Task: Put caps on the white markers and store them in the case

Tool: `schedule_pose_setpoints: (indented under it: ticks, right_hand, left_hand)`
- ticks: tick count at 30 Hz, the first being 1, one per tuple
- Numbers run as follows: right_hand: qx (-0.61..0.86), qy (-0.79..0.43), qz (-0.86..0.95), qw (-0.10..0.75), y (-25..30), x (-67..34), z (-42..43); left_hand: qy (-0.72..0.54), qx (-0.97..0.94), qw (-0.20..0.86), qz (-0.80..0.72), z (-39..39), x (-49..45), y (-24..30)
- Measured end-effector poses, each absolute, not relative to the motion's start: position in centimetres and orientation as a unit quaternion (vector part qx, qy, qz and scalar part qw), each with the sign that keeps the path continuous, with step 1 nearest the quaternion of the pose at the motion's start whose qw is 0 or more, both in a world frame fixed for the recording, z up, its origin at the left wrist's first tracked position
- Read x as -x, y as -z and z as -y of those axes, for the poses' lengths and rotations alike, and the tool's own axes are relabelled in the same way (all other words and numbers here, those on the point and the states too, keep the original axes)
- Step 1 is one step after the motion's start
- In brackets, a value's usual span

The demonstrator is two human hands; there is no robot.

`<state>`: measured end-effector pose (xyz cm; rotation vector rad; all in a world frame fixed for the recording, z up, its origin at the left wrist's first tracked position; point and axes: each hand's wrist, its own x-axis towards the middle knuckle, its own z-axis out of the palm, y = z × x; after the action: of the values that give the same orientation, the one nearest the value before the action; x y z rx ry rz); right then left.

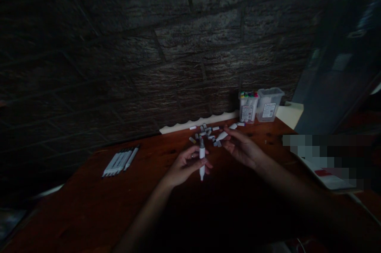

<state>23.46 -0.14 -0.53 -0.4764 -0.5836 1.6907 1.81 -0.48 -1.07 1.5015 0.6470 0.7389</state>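
Dim light; we make out two hands at mid-frame over a wooden desk (89, 205).

Left hand (186, 167), centre of the frame: fingers and thumb closed around the middle of a white marker (202, 164). We see the marker running up and down the frame, grey part at the top, narrow tip at the bottom. A ring (193, 156) shows on one finger.

Right hand (242, 150), just right of centre: thumb and fingers pinched on a second marker (221, 136), white and slanting, its narrow end toward lower left. Fingers hide part of it; we cannot tell if the white piece beyond the fingertips belongs to it.

Behind and between the hands, we note loose caps (193, 128) scattered on the desk, some touching, too small and dark to count.

Left of centre, a row of white markers (116, 161) lies side by side, dark-ended, well apart from the hands.

Right of centre, by the wall (166, 46), a tub (248, 115) holds markers with coloured ends; just beside it stands a clear bin (266, 116). Both bear labels. A wavy white strip (198, 122) runs along the wall's foot.
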Motion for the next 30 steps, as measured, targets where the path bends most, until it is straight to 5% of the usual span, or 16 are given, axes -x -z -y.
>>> schedule_pose_setpoints:
  ticks: [30]
  right_hand:
    - [0.159,-0.698,0.339,0.61,0.68,-22.65,0.97]
  left_hand:
    - [-0.336,-0.658,0.616,-0.273,0.59,-1.75,0.8]
